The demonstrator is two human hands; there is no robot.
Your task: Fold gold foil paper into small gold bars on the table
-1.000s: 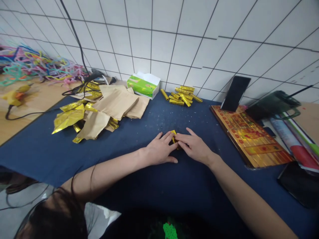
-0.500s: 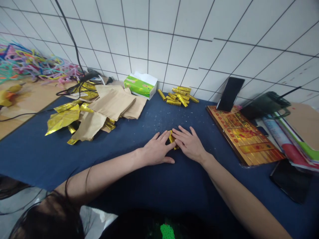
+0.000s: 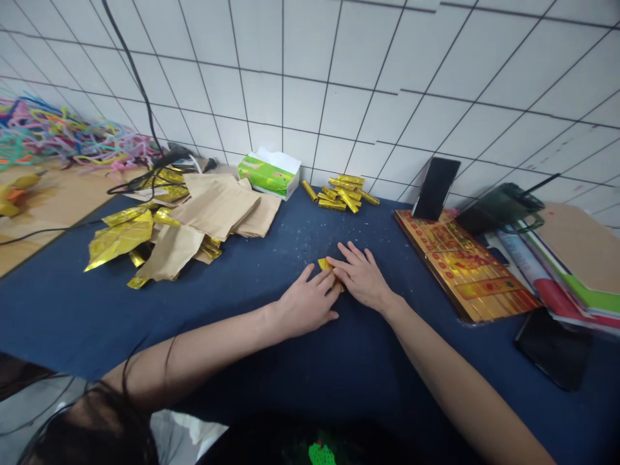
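A small folded piece of gold foil paper [image 3: 323, 263] lies on the blue table, mostly covered by my fingers. My left hand [image 3: 310, 301] presses on it from the left, fingers bent and close together over the foil, thumb near the table. From the right, my right hand [image 3: 361, 276] touches the foil with its lower fingertips. Its other fingers are stretched out and spread above the table. Beyond the hands, several rolled gold foil pieces [image 3: 345, 192] form a small heap near the wall.
At the left lie brown paper sheets [image 3: 217, 205], loose gold foil sheets [image 3: 121, 239] and a black cable [image 3: 133, 71]. A green tissue box [image 3: 269, 174] stands by the wall. To the right are a phone [image 3: 436, 187], a gold-red packet [image 3: 465, 268] and a dark cup [image 3: 501, 208].
My left fingers have bent more over the foil. The foil's visible end has shifted slightly left and appears more slanted. The whole view has shifted a little.
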